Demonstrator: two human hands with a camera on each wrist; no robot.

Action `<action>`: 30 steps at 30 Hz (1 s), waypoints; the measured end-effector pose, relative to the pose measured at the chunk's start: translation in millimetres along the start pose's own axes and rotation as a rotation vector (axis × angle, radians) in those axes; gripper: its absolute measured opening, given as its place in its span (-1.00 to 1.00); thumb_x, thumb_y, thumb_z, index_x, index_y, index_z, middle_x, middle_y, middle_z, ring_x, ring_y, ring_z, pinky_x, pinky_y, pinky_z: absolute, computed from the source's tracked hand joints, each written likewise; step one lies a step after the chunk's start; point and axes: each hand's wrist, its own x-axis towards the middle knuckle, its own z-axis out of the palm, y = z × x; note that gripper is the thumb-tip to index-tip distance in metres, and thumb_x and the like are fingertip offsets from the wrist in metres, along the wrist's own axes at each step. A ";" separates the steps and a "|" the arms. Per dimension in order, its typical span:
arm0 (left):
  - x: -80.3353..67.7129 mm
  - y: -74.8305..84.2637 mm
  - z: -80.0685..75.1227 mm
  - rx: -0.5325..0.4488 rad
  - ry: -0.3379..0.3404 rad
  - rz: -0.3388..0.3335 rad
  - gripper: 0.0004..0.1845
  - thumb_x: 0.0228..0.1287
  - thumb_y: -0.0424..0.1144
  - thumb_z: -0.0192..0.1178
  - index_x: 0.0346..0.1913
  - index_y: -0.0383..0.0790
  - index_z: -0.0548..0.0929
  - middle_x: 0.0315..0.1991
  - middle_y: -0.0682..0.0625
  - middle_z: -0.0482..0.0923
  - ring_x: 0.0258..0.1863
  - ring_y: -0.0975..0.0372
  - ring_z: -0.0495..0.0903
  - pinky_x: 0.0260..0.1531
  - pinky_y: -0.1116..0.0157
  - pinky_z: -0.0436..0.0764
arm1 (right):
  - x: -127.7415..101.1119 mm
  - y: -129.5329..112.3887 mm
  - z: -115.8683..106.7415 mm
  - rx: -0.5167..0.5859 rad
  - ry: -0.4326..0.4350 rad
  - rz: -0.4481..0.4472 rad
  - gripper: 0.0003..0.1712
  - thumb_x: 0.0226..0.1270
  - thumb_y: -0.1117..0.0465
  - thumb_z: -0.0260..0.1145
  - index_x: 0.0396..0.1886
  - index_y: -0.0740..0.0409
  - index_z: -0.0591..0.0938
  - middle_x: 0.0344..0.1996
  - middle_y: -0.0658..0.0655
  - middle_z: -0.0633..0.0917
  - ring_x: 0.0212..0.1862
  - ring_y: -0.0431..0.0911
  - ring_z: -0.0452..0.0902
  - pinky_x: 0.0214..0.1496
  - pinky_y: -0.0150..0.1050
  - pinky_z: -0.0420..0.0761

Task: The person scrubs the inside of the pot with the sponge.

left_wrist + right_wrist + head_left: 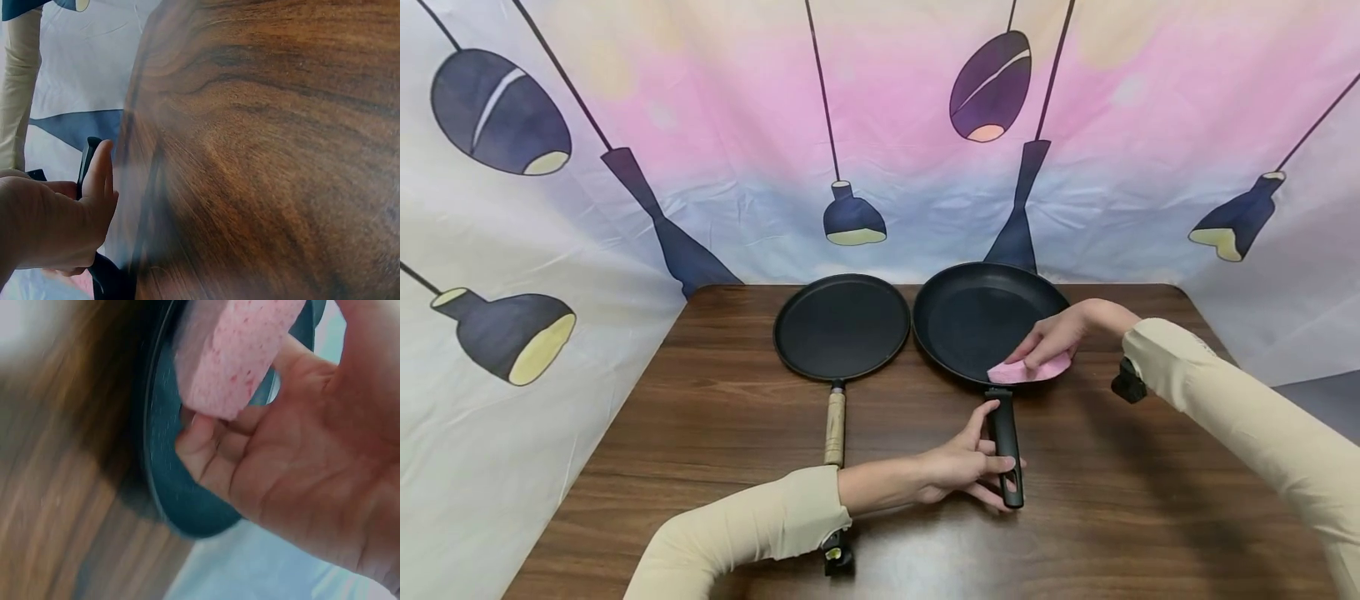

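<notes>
Head view: the right hand (1048, 342) pinches a pink sponge (1037, 369) at the pan (955, 325)'s near right rim; below it, the left hand (962, 462) grips the handle (1004, 429). Risk, as judged: sideways pressure against a loose handle hold could swing the pan into the flat pan (842, 325) beside it, leftward of the sponge. The right wrist view alone shows the sponge's thick, speckled side.
</notes>
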 end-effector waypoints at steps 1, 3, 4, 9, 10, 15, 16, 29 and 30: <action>0.2 0.3 -0.4 -0.004 0.004 0.006 -0.14 0.53 -0.46 0.07 0.60 0.27 -0.11 0.19 -0.24 0.61 -0.18 0.03 0.74 -0.09 -0.07 0.78 | 3.6 -1.7 -1.1 0.008 -0.004 -0.024 -0.26 0.48 -0.02 0.14 0.58 0.10 0.30 0.51 0.30 0.35 0.37 -0.01 0.30 0.19 -0.28 0.52; 0.4 0.6 -1.2 -0.010 0.013 0.015 -0.15 0.52 -0.46 0.09 0.59 0.25 -0.09 0.17 -0.24 0.61 -0.20 0.04 0.74 -0.10 -0.07 0.79 | 12.5 -5.5 -2.8 0.036 0.000 -0.055 -0.26 0.52 -0.04 0.13 0.60 0.06 0.25 0.53 0.31 0.32 0.28 -0.03 0.38 0.14 -0.26 0.54; 0.5 0.7 -1.7 -0.013 0.019 0.018 -0.15 0.51 -0.46 0.09 0.58 0.24 -0.08 0.16 -0.24 0.61 -0.20 0.04 0.74 -0.10 -0.07 0.79 | 17.9 -6.6 -3.2 0.060 0.013 -0.065 -0.26 0.52 -0.04 0.14 0.61 0.03 0.25 0.51 0.28 0.34 0.18 -0.06 0.43 0.07 -0.26 0.55; 0.4 0.2 -3.3 -0.031 0.022 0.005 -0.17 0.52 -0.46 0.09 0.57 0.24 -0.07 0.15 -0.23 0.60 -0.09 -0.10 0.75 -0.06 -0.11 0.76 | 49.4 -13.1 -2.5 0.149 0.116 -0.164 -0.24 0.54 0.02 0.18 0.63 0.04 0.20 -0.23 0.05 0.59 -0.36 -0.18 0.30 -0.22 -0.29 0.44; 0.4 -0.1 -3.4 -0.032 0.019 0.003 -0.17 0.52 -0.46 0.09 0.57 0.24 -0.07 0.15 -0.23 0.60 -0.07 -0.13 0.75 -0.05 -0.12 0.76 | 56.4 -14.7 -2.6 0.158 0.149 -0.185 -0.24 0.54 0.05 0.19 0.63 0.06 0.19 -0.37 0.00 0.51 -0.43 -0.15 0.25 -0.26 -0.29 0.41; 0.6 -0.7 -3.5 -0.037 -0.002 -0.002 -0.18 0.54 -0.45 0.07 0.57 0.24 -0.10 0.19 -0.26 0.60 0.01 -0.22 0.71 -0.02 -0.15 0.74 | 86.5 -27.1 -6.6 0.062 0.393 -0.208 -0.18 0.52 0.13 0.25 0.62 0.23 0.14 -0.34 0.12 0.56 -0.32 -0.09 0.42 -0.23 -0.29 0.46; 0.6 -0.7 -3.5 -0.036 -0.004 -0.002 -0.18 0.54 -0.45 0.07 0.57 0.24 -0.10 0.19 -0.27 0.60 0.01 -0.22 0.71 -0.02 -0.15 0.74 | 91.4 -29.4 -8.1 0.028 0.450 -0.184 -0.16 0.51 0.11 0.28 0.62 0.22 0.14 -0.21 0.20 0.59 -0.23 -0.04 0.46 -0.14 -0.24 0.51; -0.6 -2.6 -0.5 -0.027 -0.005 0.018 -0.16 0.52 -0.47 0.09 0.56 0.28 -0.07 0.14 -0.24 0.66 -0.04 -0.23 0.73 -0.11 -0.10 0.78 | 119.6 -20.6 -36.1 -0.766 0.855 0.090 -0.13 0.27 0.10 0.54 0.50 -0.03 0.30 0.25 0.49 0.40 0.25 0.36 0.39 0.26 0.19 0.58; -0.9 -2.3 -0.3 -0.027 -0.004 0.020 -0.16 0.51 -0.47 0.09 0.56 0.28 -0.06 0.12 -0.24 0.66 -0.04 -0.23 0.73 -0.11 -0.10 0.78 | 119.1 -17.5 -37.0 -0.816 0.877 0.105 -0.14 0.27 0.10 0.54 0.48 -0.04 0.32 0.25 0.49 0.40 0.27 0.36 0.39 0.27 0.19 0.58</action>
